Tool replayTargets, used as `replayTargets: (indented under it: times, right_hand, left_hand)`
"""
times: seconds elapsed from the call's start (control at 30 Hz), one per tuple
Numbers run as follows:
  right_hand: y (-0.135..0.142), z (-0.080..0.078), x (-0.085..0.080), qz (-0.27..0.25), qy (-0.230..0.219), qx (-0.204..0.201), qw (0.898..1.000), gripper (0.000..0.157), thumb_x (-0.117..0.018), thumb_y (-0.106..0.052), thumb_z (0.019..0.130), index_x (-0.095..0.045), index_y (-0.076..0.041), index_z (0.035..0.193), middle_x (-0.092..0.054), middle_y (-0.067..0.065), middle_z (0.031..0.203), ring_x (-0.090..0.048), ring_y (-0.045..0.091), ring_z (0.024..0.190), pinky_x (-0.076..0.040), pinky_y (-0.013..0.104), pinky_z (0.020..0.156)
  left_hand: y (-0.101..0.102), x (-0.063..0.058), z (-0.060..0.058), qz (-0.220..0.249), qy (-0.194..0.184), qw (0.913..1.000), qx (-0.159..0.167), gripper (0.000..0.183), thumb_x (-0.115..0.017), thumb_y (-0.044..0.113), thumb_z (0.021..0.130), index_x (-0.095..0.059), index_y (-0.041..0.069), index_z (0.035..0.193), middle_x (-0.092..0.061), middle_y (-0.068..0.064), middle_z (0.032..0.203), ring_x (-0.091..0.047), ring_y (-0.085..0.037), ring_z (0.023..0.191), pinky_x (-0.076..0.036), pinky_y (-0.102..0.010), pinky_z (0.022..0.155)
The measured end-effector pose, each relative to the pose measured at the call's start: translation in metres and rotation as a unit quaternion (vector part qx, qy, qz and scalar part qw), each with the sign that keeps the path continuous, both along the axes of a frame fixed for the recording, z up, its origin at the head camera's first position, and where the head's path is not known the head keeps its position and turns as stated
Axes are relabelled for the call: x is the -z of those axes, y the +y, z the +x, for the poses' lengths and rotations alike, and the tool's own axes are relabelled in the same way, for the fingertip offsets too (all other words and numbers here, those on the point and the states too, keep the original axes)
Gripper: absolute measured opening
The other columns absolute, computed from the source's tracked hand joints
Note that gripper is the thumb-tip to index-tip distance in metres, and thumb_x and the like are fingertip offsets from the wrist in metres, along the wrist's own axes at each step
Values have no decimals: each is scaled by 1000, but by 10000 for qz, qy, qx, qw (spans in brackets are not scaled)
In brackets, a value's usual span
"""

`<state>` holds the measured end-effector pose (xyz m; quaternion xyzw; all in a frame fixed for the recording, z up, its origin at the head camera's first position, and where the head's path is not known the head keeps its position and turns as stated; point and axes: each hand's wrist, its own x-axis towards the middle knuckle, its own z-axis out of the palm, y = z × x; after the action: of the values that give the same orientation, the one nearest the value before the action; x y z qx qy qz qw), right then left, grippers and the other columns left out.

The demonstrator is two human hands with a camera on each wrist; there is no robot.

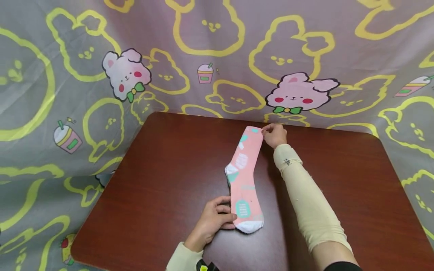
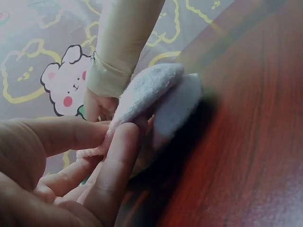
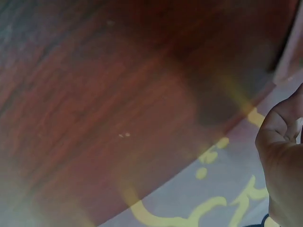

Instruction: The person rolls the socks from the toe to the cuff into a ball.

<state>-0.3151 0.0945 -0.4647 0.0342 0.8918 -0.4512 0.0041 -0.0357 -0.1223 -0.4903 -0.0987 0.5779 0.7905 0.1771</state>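
A long pink sock (image 1: pixel 249 162) with mint and white patterns stretches across the table, its cuff toward the far edge and its white toe toward me. Two white toe layers (image 2: pixel 151 90) show one beside the other in the left wrist view, slightly apart. My left hand (image 1: pixel 215 220) pinches the side edge close to the toe, thumb on top. At the far end my right hand (image 1: pixel 275 134) pinches the right corner of the cuff between thumb and fingers. In the right wrist view, part of the right hand (image 3: pixel 284 151) shows at the right edge beside a strip of pink fabric (image 3: pixel 291 56).
The brown wooden table (image 1: pixel 169 162) has rounded corners. A grey curtain (image 1: pixel 223 67) printed with yellow outlines and pink rabbits hangs behind and along the sides. The right sleeve (image 1: pixel 306 195) reaches over the table's right half.
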Motion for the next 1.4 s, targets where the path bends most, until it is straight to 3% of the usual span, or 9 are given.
replayTargets:
  times: [0.37, 0.63, 0.77, 0.87, 1.0, 1.07, 1.13, 1.2, 1.4]
  right_hand:
    - [11, 10, 18, 2, -201, 123, 9997, 20, -60, -9, 98, -73, -2, 112, -70, 18, 93, -45, 38, 123, -49, 39, 87]
    - [20, 10, 24, -5, -334, -192, 9993, 27, -55, -8, 100, -68, -4, 123, -71, 17, 97, -69, 29, 93, -51, 31, 73]
    - [30, 12, 12, 14, -308, -634, 9975, 34, -52, -9, 102, -59, 1, 134, -66, 21, 114, -69, 33, 97, -54, 40, 82]
    - [40, 18, -5, 198, -94, -1002, 9947, 40, -56, -14, 102, -53, 1, 139, -60, 23, 128, -62, 37, 111, -50, 50, 94]
    - [49, 35, -30, 406, 575, -1472, 9866, 43, -62, -17, 99, -55, -1, 139, -58, 21, 134, -58, 38, 115, -48, 54, 95]
    - [51, 47, -42, 556, 1156, -1750, 9762, 41, -66, -16, 97, -58, -3, 135, -60, 18, 130, -61, 35, 108, -50, 53, 90]
    - [52, 62, -52, 858, 1969, -2139, 9530, 38, -70, -14, 94, -63, -3, 129, -63, 15, 125, -63, 32, 104, -51, 52, 87]
    - [52, 80, -57, 1337, 2890, -2643, 9104, 35, -72, -11, 89, -67, -4, 123, -65, 12, 119, -63, 31, 102, -51, 50, 84]
    - [49, 135, -46, 2281, 4838, -4274, 7289, 30, -67, -16, 85, -71, -7, 114, -69, 7, 108, -63, 26, 91, -48, 44, 73]
  left_hand:
    - [7, 7, 1, -422, 109, 9990, 115, 58, -73, -16, 77, -54, -7, 131, -64, -11, 82, -64, -17, 62, -59, -33, 56]
    - [10, 7, 1, -1233, 538, 9909, -39, 53, -77, -8, 76, -59, -5, 126, -63, -7, 78, -61, -15, 58, -53, -26, 52]
    - [7, 2, -1, -2129, 1124, 9706, -66, 49, -80, -1, 76, -62, -3, 122, -65, -5, 81, -63, -15, 64, -51, -25, 57]
    - [2, -6, -4, -3001, 1801, 9364, -271, 42, -80, 3, 78, -66, 0, 118, -68, -2, 81, -65, -13, 67, -53, -25, 62]
    - [-7, -21, -12, -3890, 3191, 8606, -786, 33, -80, 4, 77, -71, 6, 109, -70, 0, 83, -67, -12, 71, -56, -28, 62]
    - [-13, -30, -18, -4169, 4087, 8075, -844, 29, -80, 5, 77, -72, 7, 105, -70, -1, 86, -66, -14, 76, -56, -30, 63]
    - [-19, -40, -24, -4362, 5058, 7410, -695, 25, -80, 8, 79, -73, 7, 103, -69, -2, 89, -65, -16, 80, -55, -30, 65]
    - [-24, -49, -31, -4418, 5975, 6679, -407, 20, -77, 12, 83, -73, 6, 102, -67, -2, 92, -63, -17, 82, -54, -30, 67]
    - [-25, -60, -45, -4547, 7739, 4374, 552, 21, -59, 25, 94, -74, 11, 92, -65, -1, 90, -61, -17, 80, -50, -28, 64]
